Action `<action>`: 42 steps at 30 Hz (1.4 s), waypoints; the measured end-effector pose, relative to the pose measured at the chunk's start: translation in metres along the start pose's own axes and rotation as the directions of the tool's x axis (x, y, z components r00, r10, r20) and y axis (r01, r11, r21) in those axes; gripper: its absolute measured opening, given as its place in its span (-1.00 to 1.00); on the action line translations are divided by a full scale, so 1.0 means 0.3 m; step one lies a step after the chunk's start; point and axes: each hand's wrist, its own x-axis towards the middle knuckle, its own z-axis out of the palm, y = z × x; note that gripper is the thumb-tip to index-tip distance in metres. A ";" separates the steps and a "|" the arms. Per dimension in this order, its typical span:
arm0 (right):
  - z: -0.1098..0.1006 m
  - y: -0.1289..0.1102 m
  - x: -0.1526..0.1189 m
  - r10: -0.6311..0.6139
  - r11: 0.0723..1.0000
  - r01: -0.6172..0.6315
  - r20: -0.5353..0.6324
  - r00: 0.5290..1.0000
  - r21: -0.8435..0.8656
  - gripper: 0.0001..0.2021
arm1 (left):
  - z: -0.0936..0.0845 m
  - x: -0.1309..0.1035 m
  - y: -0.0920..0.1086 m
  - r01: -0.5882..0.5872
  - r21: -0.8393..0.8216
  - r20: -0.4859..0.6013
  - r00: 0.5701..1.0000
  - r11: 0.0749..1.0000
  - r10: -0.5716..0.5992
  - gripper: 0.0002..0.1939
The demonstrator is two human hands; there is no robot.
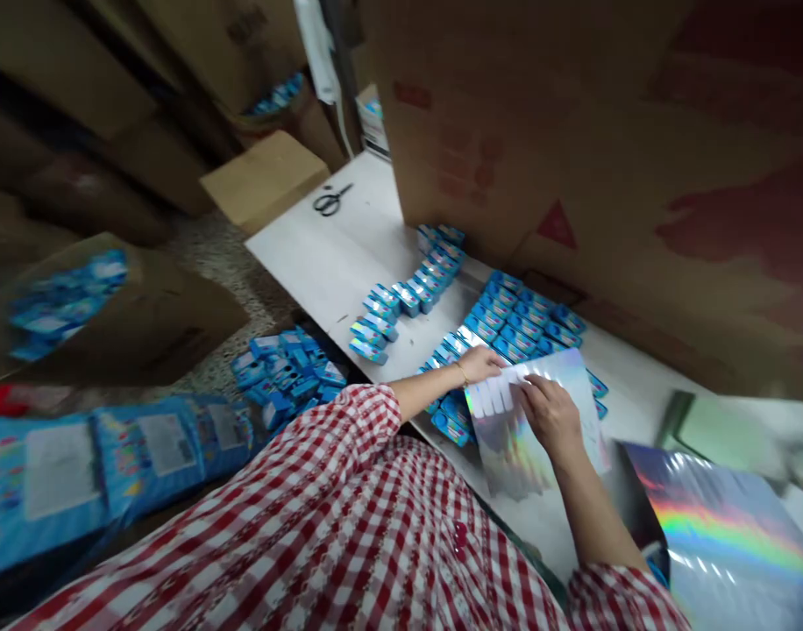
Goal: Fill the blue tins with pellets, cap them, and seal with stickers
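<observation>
A shiny rainbow-tinted sticker sheet (576,381) lies tilted over the front of the white table, with a row of pale rectangular stickers (490,399) along its upper left part. At the sheet's upper left edge, my left hand (481,363) has its fingers closed on the rim. My right hand (551,412) is over the middle of the sheet, thumb and fingers pinched near its upper edge; whatever is between the fingertips is too small to make out. Small blue boxes (513,329) stand in close rows just beyond both hands.
A curved line of blue boxes (408,298) is on the white table (349,245), near black scissors (329,202). A large carton (572,175) walls the far side. Loose boxes (287,372) lie left; another rainbow sheet stack (736,535) sits right.
</observation>
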 end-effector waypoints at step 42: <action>0.338 -0.199 0.437 0.851 0.519 -0.853 -0.056 0.522 -0.052 -0.72 | -0.275 0.286 -0.315 0.153 -0.227 -0.287 0.933 0.962 -0.216 -0.62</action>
